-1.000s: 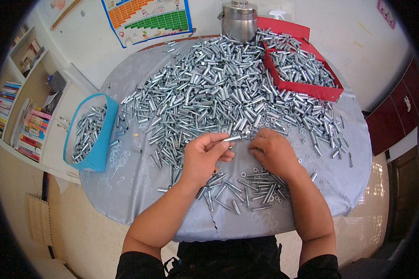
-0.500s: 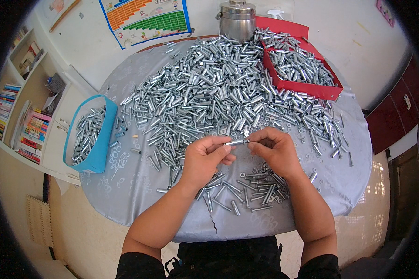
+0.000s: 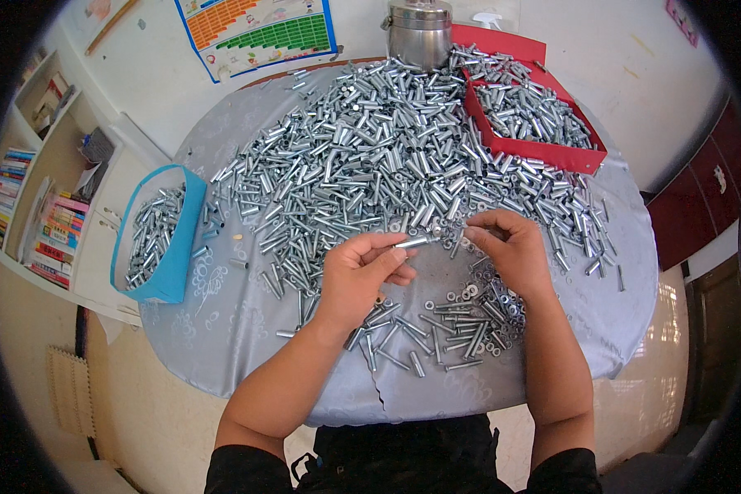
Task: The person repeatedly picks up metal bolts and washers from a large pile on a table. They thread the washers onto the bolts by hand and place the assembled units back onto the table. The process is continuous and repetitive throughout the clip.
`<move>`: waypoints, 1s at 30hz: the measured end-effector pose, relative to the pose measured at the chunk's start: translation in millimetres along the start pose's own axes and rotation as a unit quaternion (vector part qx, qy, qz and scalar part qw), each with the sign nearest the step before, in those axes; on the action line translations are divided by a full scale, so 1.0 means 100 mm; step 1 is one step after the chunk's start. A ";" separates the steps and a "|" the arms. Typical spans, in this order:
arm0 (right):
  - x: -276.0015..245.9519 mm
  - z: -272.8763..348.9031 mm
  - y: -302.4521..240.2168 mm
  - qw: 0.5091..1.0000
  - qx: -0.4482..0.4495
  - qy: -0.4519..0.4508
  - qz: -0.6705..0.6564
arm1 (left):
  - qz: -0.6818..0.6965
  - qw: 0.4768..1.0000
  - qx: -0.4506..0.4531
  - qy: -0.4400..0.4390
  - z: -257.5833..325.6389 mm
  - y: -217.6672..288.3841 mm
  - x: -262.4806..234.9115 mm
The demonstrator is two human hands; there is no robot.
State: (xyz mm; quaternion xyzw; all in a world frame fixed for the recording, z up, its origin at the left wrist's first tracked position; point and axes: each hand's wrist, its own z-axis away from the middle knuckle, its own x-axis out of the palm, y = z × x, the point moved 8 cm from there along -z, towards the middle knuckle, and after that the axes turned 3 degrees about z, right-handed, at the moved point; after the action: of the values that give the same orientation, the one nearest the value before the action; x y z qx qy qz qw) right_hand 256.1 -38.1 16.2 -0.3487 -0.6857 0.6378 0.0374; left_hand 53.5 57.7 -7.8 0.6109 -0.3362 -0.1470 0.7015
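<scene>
Between the thumb and fingers of my left hand is a shiny metal sleeve, its free end pointing right. My right hand is closed in a pinch a short way to the right, apart from the sleeve. Whatever its fingertips hold is too small to make out. Just beyond both hands spreads a large heap of metal sleeves and bolts. A smaller pile of bolts, nuts and washers lies between my forearms on the cloth.
At the left stands a blue box of metal sleeves. A red box at the far right holds more parts. Behind the heap is a steel pot. A grey cloth covers the round table; a bookshelf is at the left.
My right hand has moved right, away from the sleeve's end where it was pinching. My left hand keeps the sleeve, nearly in place. More of the small pile's washers show.
</scene>
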 end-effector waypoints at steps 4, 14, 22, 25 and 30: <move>0.04 0.03 -0.15 0.968 -0.126 -0.024 0.215 | -0.015 0.999 -0.011 0.034 -0.01 -0.01 -0.06; 0.36 0.04 -0.18 0.944 -0.176 -0.030 0.278 | -0.005 1.000 0.001 0.027 -0.01 0.00 -0.04; 0.41 0.03 -0.18 0.931 -0.169 -0.025 0.323 | -0.030 0.999 -0.008 0.028 -0.01 -0.02 -0.04; 0.42 0.05 -0.17 0.927 -0.171 -0.027 0.331 | -0.033 0.999 -0.009 0.027 -0.01 -0.02 -0.04; 0.43 0.06 -0.24 0.925 -0.172 -0.046 0.337 | -0.029 0.999 -0.007 0.021 -0.01 -0.03 -0.03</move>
State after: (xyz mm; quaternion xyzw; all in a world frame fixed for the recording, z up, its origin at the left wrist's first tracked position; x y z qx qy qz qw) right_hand 210.3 -19.3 20.1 -0.5301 -0.6282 0.5006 -0.2718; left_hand 52.4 59.8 -12.0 0.6184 -0.3022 -0.1566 0.7083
